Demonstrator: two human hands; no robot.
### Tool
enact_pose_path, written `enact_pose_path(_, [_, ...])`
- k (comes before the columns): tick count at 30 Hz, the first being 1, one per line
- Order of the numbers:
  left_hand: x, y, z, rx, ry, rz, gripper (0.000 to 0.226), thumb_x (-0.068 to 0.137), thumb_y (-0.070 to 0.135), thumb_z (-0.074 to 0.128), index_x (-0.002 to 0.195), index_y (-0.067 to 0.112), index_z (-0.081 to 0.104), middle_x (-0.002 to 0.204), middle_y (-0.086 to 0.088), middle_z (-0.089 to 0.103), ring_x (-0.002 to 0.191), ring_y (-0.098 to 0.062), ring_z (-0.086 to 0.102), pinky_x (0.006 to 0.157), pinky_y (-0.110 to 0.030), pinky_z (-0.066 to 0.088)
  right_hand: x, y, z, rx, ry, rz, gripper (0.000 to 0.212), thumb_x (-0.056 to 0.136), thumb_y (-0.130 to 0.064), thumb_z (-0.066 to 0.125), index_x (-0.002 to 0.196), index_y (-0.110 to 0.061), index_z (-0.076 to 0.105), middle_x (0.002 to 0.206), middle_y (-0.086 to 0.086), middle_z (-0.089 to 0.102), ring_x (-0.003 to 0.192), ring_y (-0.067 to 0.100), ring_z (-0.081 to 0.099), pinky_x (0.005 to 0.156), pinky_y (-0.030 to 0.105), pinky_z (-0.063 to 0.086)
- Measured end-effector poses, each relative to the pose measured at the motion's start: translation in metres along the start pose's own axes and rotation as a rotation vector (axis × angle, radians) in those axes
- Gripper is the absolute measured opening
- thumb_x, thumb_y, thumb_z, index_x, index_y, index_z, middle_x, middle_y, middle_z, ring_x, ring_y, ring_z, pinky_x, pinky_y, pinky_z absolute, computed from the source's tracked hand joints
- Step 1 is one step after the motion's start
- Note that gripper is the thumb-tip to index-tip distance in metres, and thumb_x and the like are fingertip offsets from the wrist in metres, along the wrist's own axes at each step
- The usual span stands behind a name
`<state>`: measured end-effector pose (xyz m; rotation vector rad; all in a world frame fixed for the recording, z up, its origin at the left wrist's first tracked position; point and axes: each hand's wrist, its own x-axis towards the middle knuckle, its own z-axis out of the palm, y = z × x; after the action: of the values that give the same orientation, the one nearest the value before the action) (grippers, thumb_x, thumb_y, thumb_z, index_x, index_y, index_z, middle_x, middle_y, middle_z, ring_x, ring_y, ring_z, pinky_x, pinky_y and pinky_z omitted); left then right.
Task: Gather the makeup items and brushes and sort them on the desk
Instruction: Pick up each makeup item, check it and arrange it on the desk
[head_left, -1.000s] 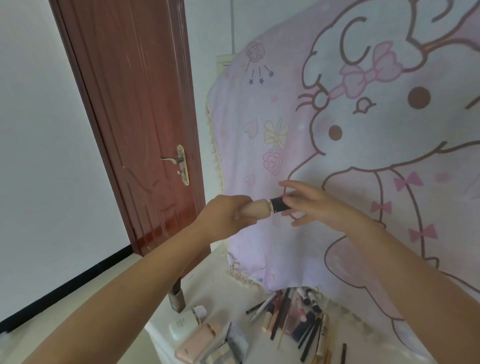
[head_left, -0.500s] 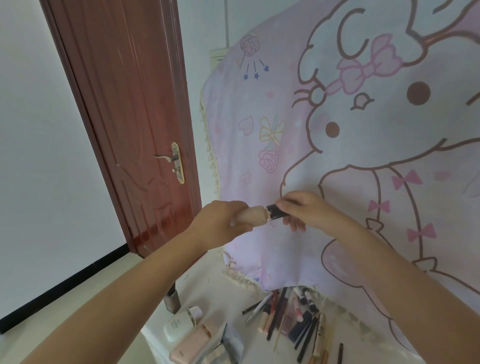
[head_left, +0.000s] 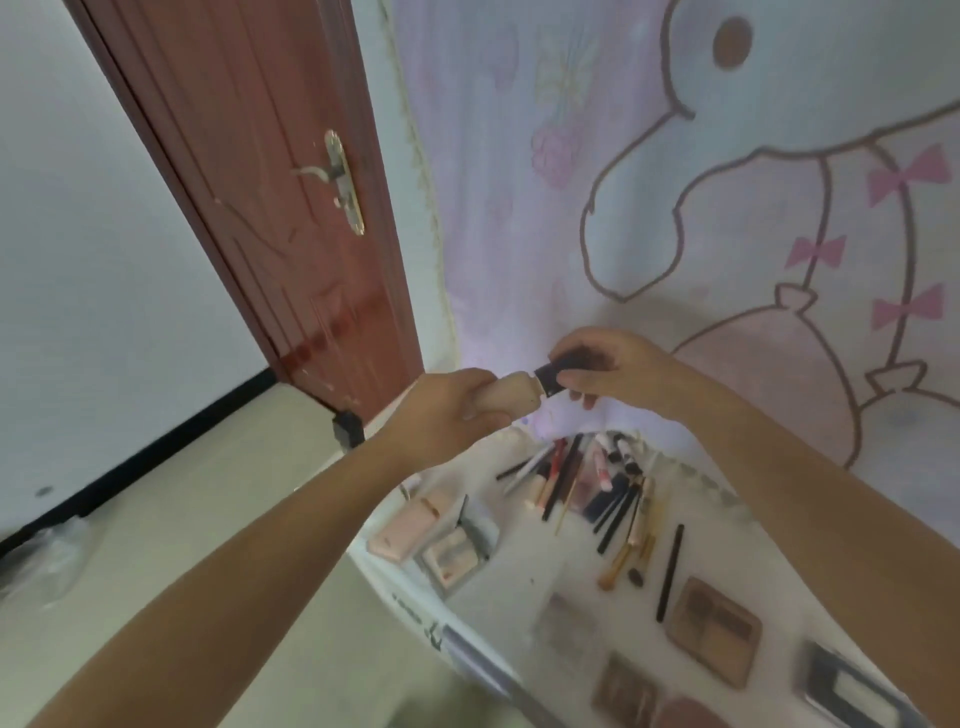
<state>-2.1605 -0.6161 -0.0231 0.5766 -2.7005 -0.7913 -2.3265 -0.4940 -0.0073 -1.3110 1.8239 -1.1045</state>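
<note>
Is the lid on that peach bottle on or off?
On. The black cap sits against the bottle; the right hand grips it, the left hand the bottle.

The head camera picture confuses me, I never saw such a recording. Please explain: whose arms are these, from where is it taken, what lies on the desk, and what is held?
No machine here: a person wears a camera on the head, looking down at both hands. The left hand grips a beige foundation bottle; the right hand pinches its black cap. Below, on the white desk, lie a pile of brushes and pencils, a brown eyeshadow palette and a pink case. Behind hangs a cartoon cloth, beside a red door.
</note>
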Motion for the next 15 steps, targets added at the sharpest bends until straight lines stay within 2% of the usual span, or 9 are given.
enact_pose_path(2, [-0.012, -0.007, 0.017, -0.125, -0.026, -0.080, 0.034, 0.084, 0.017, 0.064, 0.115, 0.003, 0.058, 0.092, -0.004, 0.059, 0.077, -0.009, 0.050, 0.062, 0.000, 0.036, -0.006, 0.014, 0.012, 0.009, -0.025, 0.050, 0.016, 0.087, -0.010, 0.056, 0.098, -0.022, 0.053, 0.084, -0.003, 0.059, 0.060, 0.001, 0.060, 0.057, 0.013, 0.050])
enact_pose_path(4, [-0.027, -0.015, 0.039, -0.251, -0.084, -0.181, 0.033, 0.085, 0.014, 0.062, 0.115, 0.002, 0.055, 0.093, -0.001, 0.054, 0.079, -0.009, 0.050, 0.063, -0.003, 0.038, -0.012, 0.035, 0.023, 0.020, 0.003, 0.115, 0.020, 0.091, -0.021, 0.049, 0.111, -0.023, 0.048, 0.088, -0.010, 0.058, 0.073, 0.008, 0.061, 0.065, 0.017, 0.050])
enact_pose_path(7, [-0.053, -0.033, 0.078, -0.418, -0.191, -0.361, 0.038, 0.081, 0.024, 0.067, 0.112, 0.008, 0.052, 0.089, 0.002, 0.054, 0.088, -0.017, 0.050, 0.072, -0.019, 0.040, -0.024, 0.078, 0.043, 0.064, 0.047, 0.273, 0.022, 0.093, -0.025, 0.046, 0.112, -0.014, 0.053, 0.088, 0.000, 0.063, 0.082, 0.029, 0.064, 0.071, 0.031, 0.050])
enact_pose_path(9, [-0.071, -0.044, 0.104, -0.524, -0.233, -0.452, 0.043, 0.078, 0.026, 0.067, 0.114, 0.011, 0.048, 0.088, 0.007, 0.053, 0.089, -0.015, 0.049, 0.072, -0.016, 0.040, -0.036, 0.109, 0.058, -0.105, -0.004, 0.365, 0.026, 0.094, -0.025, 0.045, 0.107, -0.006, 0.058, 0.097, 0.012, 0.065, 0.096, 0.036, 0.061, 0.082, 0.039, 0.048])
enact_pose_path(10, [-0.079, -0.049, 0.116, -0.504, -0.266, -0.467, 0.046, 0.083, 0.021, 0.065, 0.122, 0.009, 0.044, 0.097, 0.007, 0.053, 0.094, -0.014, 0.050, 0.072, -0.013, 0.039, -0.043, 0.123, 0.065, -0.192, -0.036, 0.398, 0.028, 0.095, -0.024, 0.044, 0.108, -0.003, 0.059, 0.104, 0.014, 0.063, 0.103, 0.035, 0.059, 0.087, 0.039, 0.045])
enact_pose_path(12, [-0.095, -0.060, 0.137, -0.417, -0.350, -0.447, 0.055, 0.089, 0.014, 0.058, 0.136, 0.007, 0.032, 0.119, 0.000, 0.051, 0.110, -0.015, 0.049, 0.085, -0.014, 0.034, -0.057, 0.144, 0.081, -0.301, -0.098, 0.429, 0.031, 0.096, -0.021, 0.043, 0.116, -0.002, 0.056, 0.114, 0.012, 0.060, 0.109, 0.029, 0.056, 0.084, 0.028, 0.041])
enact_pose_path(13, [-0.101, -0.064, 0.145, -0.408, -0.388, -0.437, 0.052, 0.088, 0.015, 0.058, 0.135, 0.008, 0.036, 0.119, 0.000, 0.051, 0.110, -0.014, 0.049, 0.088, -0.017, 0.033, -0.063, 0.153, 0.089, -0.338, -0.135, 0.432, 0.032, 0.096, -0.021, 0.042, 0.118, -0.002, 0.055, 0.117, 0.012, 0.059, 0.110, 0.026, 0.056, 0.082, 0.023, 0.039])
enact_pose_path(15, [-0.111, -0.067, 0.157, -0.460, -0.390, -0.452, 0.024, 0.084, 0.021, 0.058, 0.106, 0.013, 0.054, 0.095, 0.002, 0.055, 0.086, -0.010, 0.051, 0.076, -0.018, 0.038, -0.072, 0.166, 0.103, -0.413, -0.180, 0.428, 0.034, 0.096, -0.019, 0.040, 0.124, -0.004, 0.051, 0.127, 0.012, 0.054, 0.115, 0.023, 0.052, 0.088, 0.023, 0.037])
